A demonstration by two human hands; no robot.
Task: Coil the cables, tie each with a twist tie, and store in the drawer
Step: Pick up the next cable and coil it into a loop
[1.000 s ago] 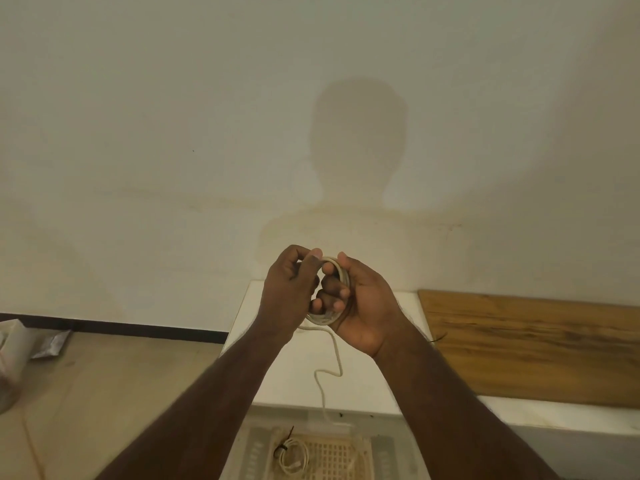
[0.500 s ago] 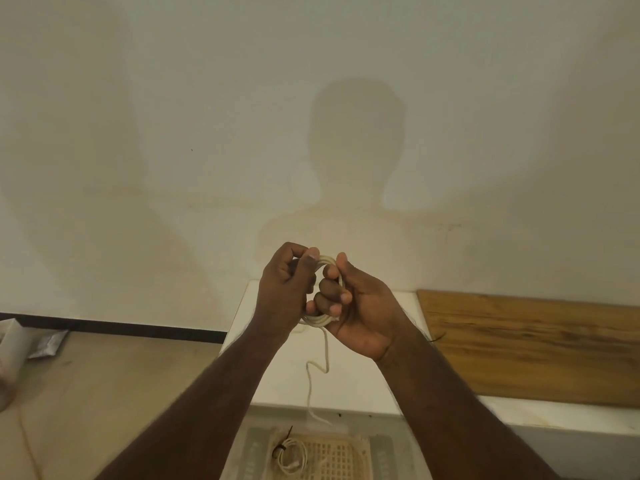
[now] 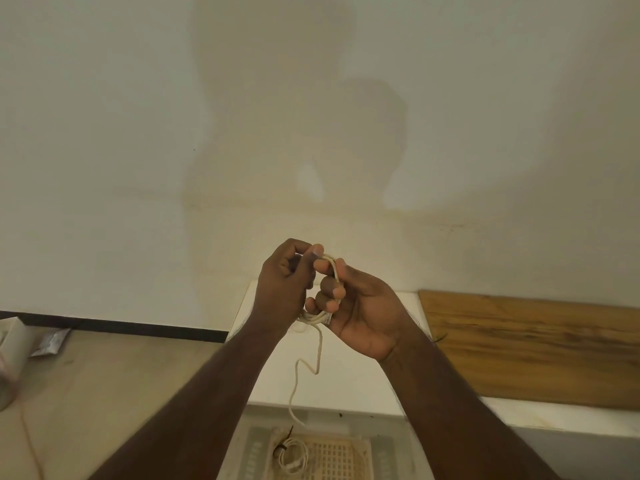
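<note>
Winding the last of the cable, above the open drawer

Nearest me, a tied white cable coil [image 3: 290,455] is lying in the pale plastic drawer [image 3: 381,455]; the loose tail is dangling straight down beneath my hands. Higher, my right hand [image 3: 360,306] is gripping the cream cable coil [image 3: 320,317], my left hand [image 3: 284,285] pinching its top loop.

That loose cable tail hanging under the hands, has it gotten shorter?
Yes. The cable tail has drawn upward: its tip reached the drawer front a second ago, now it ends slightly higher.
</note>
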